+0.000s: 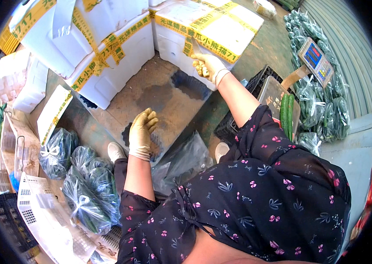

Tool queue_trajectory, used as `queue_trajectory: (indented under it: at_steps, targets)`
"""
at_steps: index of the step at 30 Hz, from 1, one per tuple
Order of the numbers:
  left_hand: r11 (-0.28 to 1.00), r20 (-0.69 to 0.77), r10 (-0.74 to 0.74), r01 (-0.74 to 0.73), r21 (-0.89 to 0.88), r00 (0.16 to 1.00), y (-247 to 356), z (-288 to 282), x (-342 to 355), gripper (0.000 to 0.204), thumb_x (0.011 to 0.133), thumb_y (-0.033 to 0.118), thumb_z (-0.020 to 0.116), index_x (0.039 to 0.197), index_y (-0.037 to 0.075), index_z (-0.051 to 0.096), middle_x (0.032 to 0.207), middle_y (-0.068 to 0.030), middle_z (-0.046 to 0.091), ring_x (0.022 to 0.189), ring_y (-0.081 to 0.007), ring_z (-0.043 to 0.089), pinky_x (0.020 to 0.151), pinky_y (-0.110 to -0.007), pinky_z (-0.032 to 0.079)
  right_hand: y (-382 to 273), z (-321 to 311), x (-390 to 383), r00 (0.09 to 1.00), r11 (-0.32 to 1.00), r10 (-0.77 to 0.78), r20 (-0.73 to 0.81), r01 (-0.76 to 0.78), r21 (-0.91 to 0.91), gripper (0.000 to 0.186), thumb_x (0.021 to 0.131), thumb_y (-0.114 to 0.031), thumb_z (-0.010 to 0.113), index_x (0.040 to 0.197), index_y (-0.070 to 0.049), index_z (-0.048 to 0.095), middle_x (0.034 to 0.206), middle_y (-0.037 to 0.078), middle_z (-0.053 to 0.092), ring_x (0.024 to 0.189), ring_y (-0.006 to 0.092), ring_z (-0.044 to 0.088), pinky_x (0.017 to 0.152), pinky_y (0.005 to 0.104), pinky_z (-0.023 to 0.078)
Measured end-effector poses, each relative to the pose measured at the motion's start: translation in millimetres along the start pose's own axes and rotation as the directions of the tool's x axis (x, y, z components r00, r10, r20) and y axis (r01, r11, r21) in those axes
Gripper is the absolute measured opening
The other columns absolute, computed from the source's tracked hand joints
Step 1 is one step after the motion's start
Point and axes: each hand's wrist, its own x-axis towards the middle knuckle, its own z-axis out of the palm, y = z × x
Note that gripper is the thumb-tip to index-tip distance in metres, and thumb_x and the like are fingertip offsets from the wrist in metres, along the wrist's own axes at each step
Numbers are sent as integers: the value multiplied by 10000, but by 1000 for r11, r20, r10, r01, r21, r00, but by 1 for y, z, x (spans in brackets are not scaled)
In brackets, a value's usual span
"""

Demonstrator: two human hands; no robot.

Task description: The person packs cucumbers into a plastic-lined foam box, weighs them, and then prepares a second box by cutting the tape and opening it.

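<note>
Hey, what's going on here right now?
A person in gloves stands among white foam boxes sealed with yellow tape. The right hand holds a small knife against the tape on one foam box. The left hand hangs free, holding nothing. Tied bags of cucumbers lie by the feet, and two loose cucumbers rest on a scale to the right.

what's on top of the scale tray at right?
Two long green cucumbers lie side by side on the scale tray. The tray's near corner is hidden behind the person's floral sleeve, so anything there can't be seen. Bagged cucumbers are stacked behind it.
</note>
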Motion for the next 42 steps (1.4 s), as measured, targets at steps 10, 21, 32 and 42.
queue_trajectory:
  at_steps: [10, 21, 32, 42]
  targets:
    - [1000, -19, -9, 10, 9, 1000, -1, -5, -1, 389, 874, 315, 563, 1139, 30, 553, 1001, -60, 616, 839, -166, 574, 756, -272, 439, -4, -28, -43, 999, 999, -30, -13, 29, -34, 194, 857, -210, 590, 882, -28, 528, 699, 52, 525, 457, 84, 426, 370, 200, 344]
    - [999, -34, -48, 48, 6, 998, -9, -15, 7, 322, 886, 261, 557, 1118, 39, 578, 1006, -79, 629, 809, -169, 593, 737, -270, 461, -5, -81, -75, 999, 999, 43, 21, -44, 7, 249, 876, -246, 594, 985, -25, 562, 726, 61, 547, 464, 69, 440, 349, 179, 327]
    - [997, -73, -62, 66, 48, 995, -11, -27, 3, 368, 877, 281, 566, 1136, 19, 561, 1026, -92, 612, 827, -175, 581, 756, -278, 456, -16, -124, -107, 996, 990, 84, 38, -79, -114, 207, 904, -258, 556, 992, -70, 545, 702, 38, 553, 403, 25, 349, 328, 171, 317]
    - [990, -104, -96, 105, 91, 990, -19, -24, 5, 364, 883, 286, 547, 1149, 36, 559, 1025, -80, 616, 837, -174, 583, 755, -273, 456, -7, -129, -111, 994, 993, 81, 79, -74, -90, 247, 908, -277, 551, 1043, -70, 557, 719, 39, 558, 431, 24, 377, 342, 162, 332]
